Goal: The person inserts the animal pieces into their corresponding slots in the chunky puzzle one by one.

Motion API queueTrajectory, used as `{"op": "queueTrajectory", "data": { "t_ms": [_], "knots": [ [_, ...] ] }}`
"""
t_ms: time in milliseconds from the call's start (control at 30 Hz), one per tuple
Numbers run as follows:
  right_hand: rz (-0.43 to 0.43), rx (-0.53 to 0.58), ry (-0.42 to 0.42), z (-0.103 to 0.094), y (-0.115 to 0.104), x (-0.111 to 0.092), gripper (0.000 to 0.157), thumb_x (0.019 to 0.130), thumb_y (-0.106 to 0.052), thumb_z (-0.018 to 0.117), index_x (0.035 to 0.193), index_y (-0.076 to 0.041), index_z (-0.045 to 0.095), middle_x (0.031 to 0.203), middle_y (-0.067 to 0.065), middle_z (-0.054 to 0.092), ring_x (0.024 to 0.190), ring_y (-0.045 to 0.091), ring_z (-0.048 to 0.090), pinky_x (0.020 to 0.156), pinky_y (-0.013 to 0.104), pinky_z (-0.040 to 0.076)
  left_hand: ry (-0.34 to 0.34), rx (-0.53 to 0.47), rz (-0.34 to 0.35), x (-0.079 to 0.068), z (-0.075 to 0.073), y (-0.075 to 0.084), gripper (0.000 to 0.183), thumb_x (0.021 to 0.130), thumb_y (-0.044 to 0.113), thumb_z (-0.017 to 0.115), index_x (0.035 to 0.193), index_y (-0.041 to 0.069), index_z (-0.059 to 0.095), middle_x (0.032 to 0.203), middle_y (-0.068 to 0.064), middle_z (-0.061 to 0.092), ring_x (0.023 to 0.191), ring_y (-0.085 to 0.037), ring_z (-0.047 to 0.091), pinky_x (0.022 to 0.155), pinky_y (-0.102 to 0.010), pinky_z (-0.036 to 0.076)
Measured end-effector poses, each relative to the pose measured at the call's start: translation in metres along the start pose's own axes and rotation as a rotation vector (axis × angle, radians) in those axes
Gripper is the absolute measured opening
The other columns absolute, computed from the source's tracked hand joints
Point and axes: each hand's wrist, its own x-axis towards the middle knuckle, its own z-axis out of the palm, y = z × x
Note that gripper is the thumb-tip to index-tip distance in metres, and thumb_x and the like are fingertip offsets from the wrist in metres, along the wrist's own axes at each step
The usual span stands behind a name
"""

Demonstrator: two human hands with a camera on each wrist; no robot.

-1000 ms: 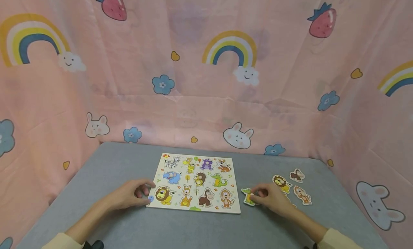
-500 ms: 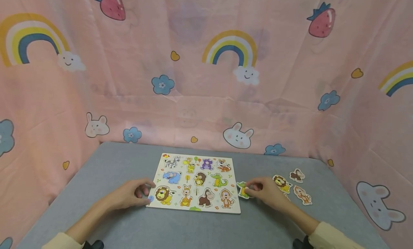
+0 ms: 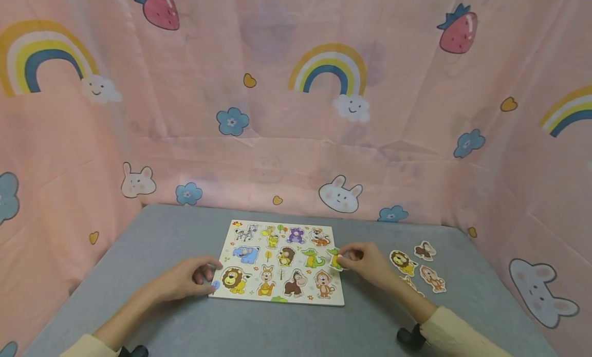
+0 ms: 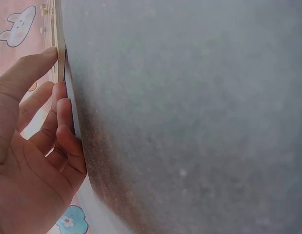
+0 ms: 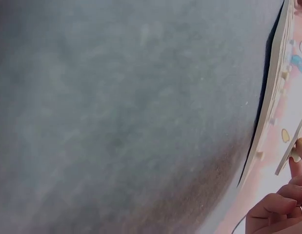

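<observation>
A white puzzle board (image 3: pixel 335 300) printed with cartoon animals lies on the grey table. Along its left edge, my left hand (image 3: pixel 187 279) holds it, thumb at the front corner and index finger farther back; in the left wrist view that hand (image 4: pixel 33 185) has its thumb against the board's side. My right hand (image 3: pixel 367 264) pinches a green crocodile puzzle piece (image 3: pixel 335 260) between thumb and index finger. It overlaps the board's right edge, beside the printed crocodile (image 3: pixel 314 259). Seen edge-on in the right wrist view, the piece (image 5: pixel 289 153) is tilted and raised above the board.
Right of the board lie a lion piece (image 3: pixel 403 263), a gorilla piece (image 3: pixel 425 250) and a monkey piece (image 3: pixel 432 279). Another piece (image 3: pixel 409 281) is partly covered by the right forearm. Small knobs (image 5: pixel 285 75) stick up from the board. A pink printed curtain (image 3: pixel 268 162) surrounds the table.
My right hand has carried the crocodile piece left and away from me, from the table beside the board to over its right edge. The left hand stays in place.
</observation>
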Motion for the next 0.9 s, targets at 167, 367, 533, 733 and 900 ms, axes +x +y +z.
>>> {"op": "queueTrajectory", "data": {
  "t_ms": [167, 367, 533, 733, 900],
  "knots": [
    [-0.008, 0.016, -0.005, 0.003, -0.003, 0.005, 0.011, 0.091, -0.013, 0.078, 0.099, -0.006, 0.077, 0.066, -0.005, 0.047, 0.058, 0.008, 0.039, 0.053, 0.024, 0.032, 0.005, 0.012, 0.004, 0.0, 0.0, 0.0, 0.041, 0.085, 0.013, 0.082, 0.121, 0.004, 0.064, 0.089, 0.0, 0.058, 0.074, -0.012, 0.053, 0.067, -0.027, 0.044],
    [-0.051, 0.065, -0.013, 0.008, -0.008, 0.01, 0.012, 0.091, -0.012, 0.078, 0.098, -0.003, 0.077, 0.066, -0.004, 0.047, 0.058, 0.008, 0.039, 0.052, 0.024, 0.032, 0.004, 0.027, 0.0, 0.001, 0.001, 0.0, 0.042, 0.085, 0.014, 0.083, 0.121, 0.005, 0.064, 0.088, 0.0, 0.058, 0.074, -0.013, 0.053, 0.066, -0.027, 0.043],
    [-0.046, 0.063, -0.01, 0.011, -0.009, 0.014, 0.012, 0.09, -0.013, 0.079, 0.098, -0.004, 0.077, 0.067, -0.002, 0.047, 0.059, 0.009, 0.04, 0.053, 0.024, 0.032, 0.011, 0.03, 0.0, 0.001, 0.002, -0.001, 0.043, 0.084, 0.015, 0.083, 0.121, 0.005, 0.064, 0.088, 0.001, 0.058, 0.075, -0.013, 0.053, 0.067, -0.027, 0.044],
    [-0.022, 0.065, -0.011, 0.016, -0.011, 0.022, 0.011, 0.09, -0.014, 0.079, 0.097, -0.006, 0.077, 0.066, -0.003, 0.046, 0.06, 0.01, 0.04, 0.053, 0.024, 0.032, 0.012, 0.028, 0.011, 0.001, 0.002, -0.001, 0.042, 0.085, 0.014, 0.083, 0.121, 0.004, 0.064, 0.089, 0.0, 0.058, 0.075, -0.013, 0.053, 0.067, -0.027, 0.044],
    [-0.031, 0.092, -0.011, 0.022, -0.011, 0.028, 0.008, 0.089, -0.012, 0.08, 0.094, -0.006, 0.077, 0.066, -0.003, 0.044, 0.06, 0.011, 0.039, 0.053, 0.024, 0.031, 0.01, 0.026, 0.01, 0.0, 0.002, 0.0, 0.042, 0.085, 0.014, 0.083, 0.121, 0.004, 0.064, 0.089, 0.0, 0.058, 0.075, -0.013, 0.053, 0.067, -0.027, 0.044]
  ]
}}
